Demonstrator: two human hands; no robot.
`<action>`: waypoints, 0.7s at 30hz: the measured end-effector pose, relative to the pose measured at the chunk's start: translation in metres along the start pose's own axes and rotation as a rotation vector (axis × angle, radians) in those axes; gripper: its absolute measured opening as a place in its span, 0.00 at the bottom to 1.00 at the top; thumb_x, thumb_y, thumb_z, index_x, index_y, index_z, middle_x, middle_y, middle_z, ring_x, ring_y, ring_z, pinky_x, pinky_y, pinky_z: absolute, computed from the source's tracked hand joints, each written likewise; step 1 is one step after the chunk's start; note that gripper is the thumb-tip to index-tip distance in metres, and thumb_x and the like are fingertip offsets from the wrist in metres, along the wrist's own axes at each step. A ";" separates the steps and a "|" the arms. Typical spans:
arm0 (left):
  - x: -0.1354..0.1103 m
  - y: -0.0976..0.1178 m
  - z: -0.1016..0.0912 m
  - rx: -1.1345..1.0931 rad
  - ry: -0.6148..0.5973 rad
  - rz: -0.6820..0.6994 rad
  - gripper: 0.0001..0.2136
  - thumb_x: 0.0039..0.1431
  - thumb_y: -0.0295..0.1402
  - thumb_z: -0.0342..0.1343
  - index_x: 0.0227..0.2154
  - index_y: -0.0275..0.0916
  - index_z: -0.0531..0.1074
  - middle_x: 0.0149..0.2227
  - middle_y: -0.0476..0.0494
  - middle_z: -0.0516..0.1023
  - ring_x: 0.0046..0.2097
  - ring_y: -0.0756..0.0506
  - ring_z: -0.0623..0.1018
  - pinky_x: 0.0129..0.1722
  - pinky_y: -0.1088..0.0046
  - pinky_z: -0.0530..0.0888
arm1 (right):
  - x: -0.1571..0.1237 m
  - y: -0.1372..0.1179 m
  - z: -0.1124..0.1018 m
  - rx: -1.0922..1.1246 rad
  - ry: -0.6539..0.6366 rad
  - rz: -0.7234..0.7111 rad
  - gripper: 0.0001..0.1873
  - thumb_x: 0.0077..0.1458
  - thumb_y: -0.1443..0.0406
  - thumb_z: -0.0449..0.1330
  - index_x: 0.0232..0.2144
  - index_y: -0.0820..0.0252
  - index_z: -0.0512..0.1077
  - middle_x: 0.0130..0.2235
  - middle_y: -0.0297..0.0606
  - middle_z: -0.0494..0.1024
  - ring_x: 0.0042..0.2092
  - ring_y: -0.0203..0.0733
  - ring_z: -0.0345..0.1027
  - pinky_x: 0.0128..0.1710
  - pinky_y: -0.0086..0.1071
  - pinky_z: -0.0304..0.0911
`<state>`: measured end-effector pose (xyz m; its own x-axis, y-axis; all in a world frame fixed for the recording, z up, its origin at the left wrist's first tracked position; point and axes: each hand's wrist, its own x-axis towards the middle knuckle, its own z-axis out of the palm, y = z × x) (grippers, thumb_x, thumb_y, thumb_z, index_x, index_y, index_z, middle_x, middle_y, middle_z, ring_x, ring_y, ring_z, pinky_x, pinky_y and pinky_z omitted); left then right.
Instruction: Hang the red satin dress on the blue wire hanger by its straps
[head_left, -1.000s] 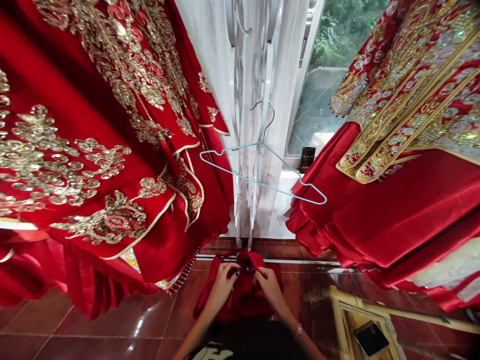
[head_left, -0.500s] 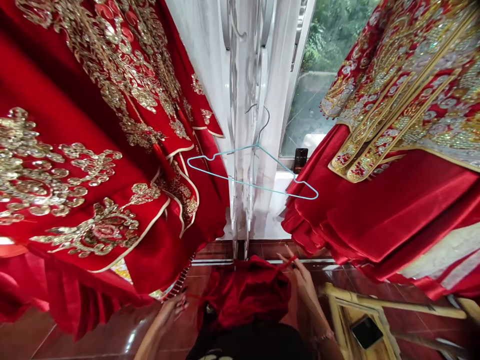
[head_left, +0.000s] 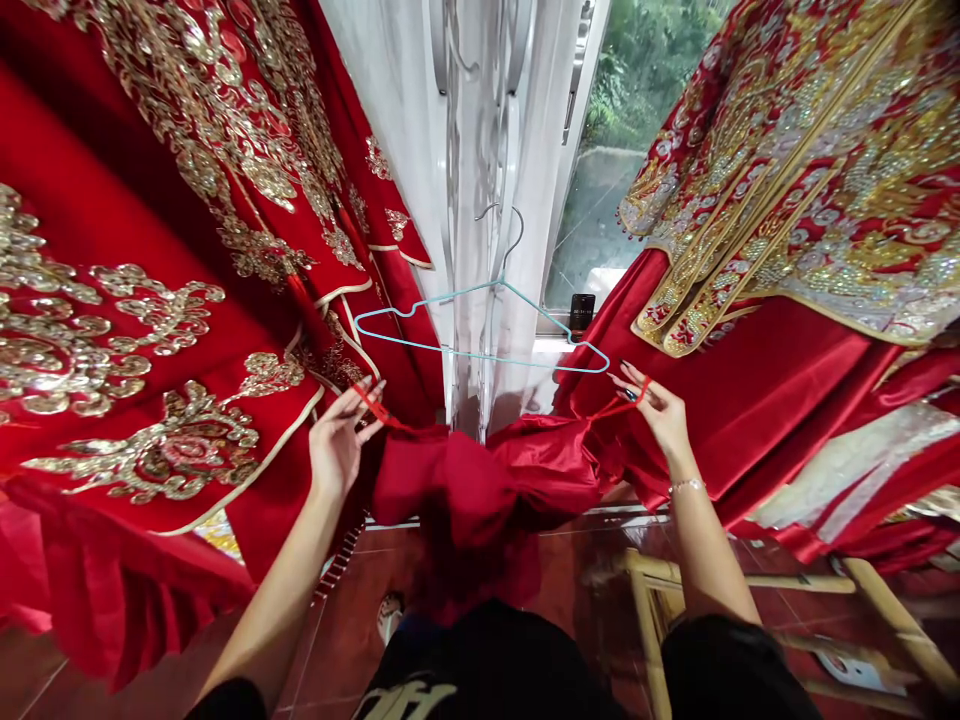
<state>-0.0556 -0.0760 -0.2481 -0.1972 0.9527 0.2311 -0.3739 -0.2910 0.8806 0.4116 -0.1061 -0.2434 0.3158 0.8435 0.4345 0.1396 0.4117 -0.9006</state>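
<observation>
A red satin garment point(head_left: 480, 485), likely a skirt, hangs bunched between my hands in front of my body, stretched by a thin red strap at each side. My left hand point(head_left: 339, 440) holds one strap, which runs across its fingers. On the other side, my right hand point(head_left: 661, 412) grips the second strap, pulled taut near the fingertips. Just above and beyond the garment, a light-blue wire hanger point(head_left: 501, 284) hangs with nothing on it; its right end lies close to my right fingertips in the view. The garment's lower part is blurred and dark.
Red dresses with gold beading point(head_left: 202, 450) hang at the left, and a beaded red-and-gold outfit point(head_left: 757, 230) hangs at the right. A phone point(head_left: 582, 312) stands by the window. A bamboo-framed chair point(head_left: 646, 630) is at the lower right, on red floor tiles point(head_left: 322, 640).
Both hands have risen and moved forward, lifting the red garment from near my body toward the hanger and spreading it by its straps. The view has shifted slightly.
</observation>
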 end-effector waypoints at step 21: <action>0.036 0.009 0.007 0.008 0.008 0.044 0.16 0.55 0.44 0.58 0.41 0.38 0.75 0.59 0.33 0.75 0.64 0.34 0.71 0.44 0.60 0.80 | 0.096 -0.096 0.050 -0.641 -0.803 -0.241 0.15 0.52 0.56 0.60 0.32 0.59 0.81 0.30 0.38 0.81 0.27 0.36 0.69 0.28 0.29 0.66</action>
<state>-0.0596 -0.0436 -0.2288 -0.2204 0.9383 0.2665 -0.3576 -0.3319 0.8729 0.3815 -0.0475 -0.1152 -0.4674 0.8410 0.2726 0.6598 0.5371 -0.5255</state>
